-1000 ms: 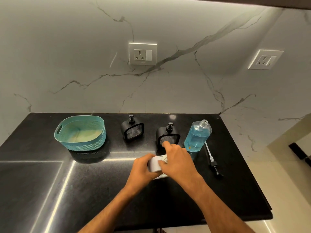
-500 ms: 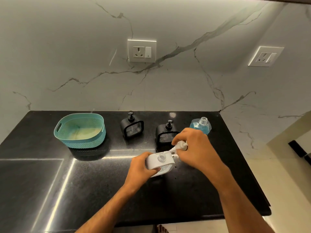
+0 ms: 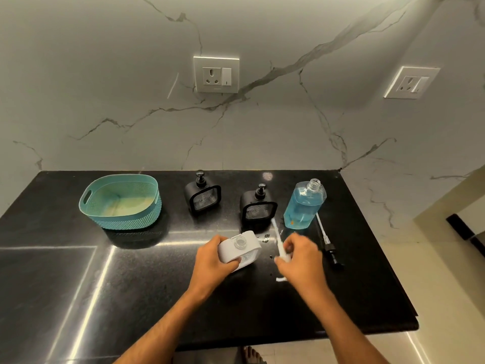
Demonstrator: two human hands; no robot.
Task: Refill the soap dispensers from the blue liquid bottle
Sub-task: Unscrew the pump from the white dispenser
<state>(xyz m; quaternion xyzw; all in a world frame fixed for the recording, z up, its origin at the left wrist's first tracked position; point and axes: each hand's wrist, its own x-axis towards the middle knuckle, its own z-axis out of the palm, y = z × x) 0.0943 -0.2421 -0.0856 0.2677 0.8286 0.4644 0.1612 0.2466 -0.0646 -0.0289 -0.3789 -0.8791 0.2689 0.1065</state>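
My left hand (image 3: 212, 261) grips a white soap dispenser (image 3: 240, 248) near the middle of the black counter; its round mouth is uncovered. My right hand (image 3: 301, 258) holds the dispenser's white pump (image 3: 279, 244) just to the right, its tube pointing up and away. Two black soap dispensers (image 3: 202, 197) (image 3: 258, 208) stand behind with pumps on. The blue liquid bottle (image 3: 304, 204) stands uncapped at the right rear.
The bottle's own black pump with its clear tube (image 3: 328, 243) lies on the counter (image 3: 157, 285) right of my right hand. A teal perforated basket (image 3: 120, 200) stands at the left rear. The counter's front and right edges drop to a tiled floor. A foot shows below.
My right hand has lifted the white pump out of the white dispenser and carried it right and toward me. My left hand kept its grip on the dispenser.
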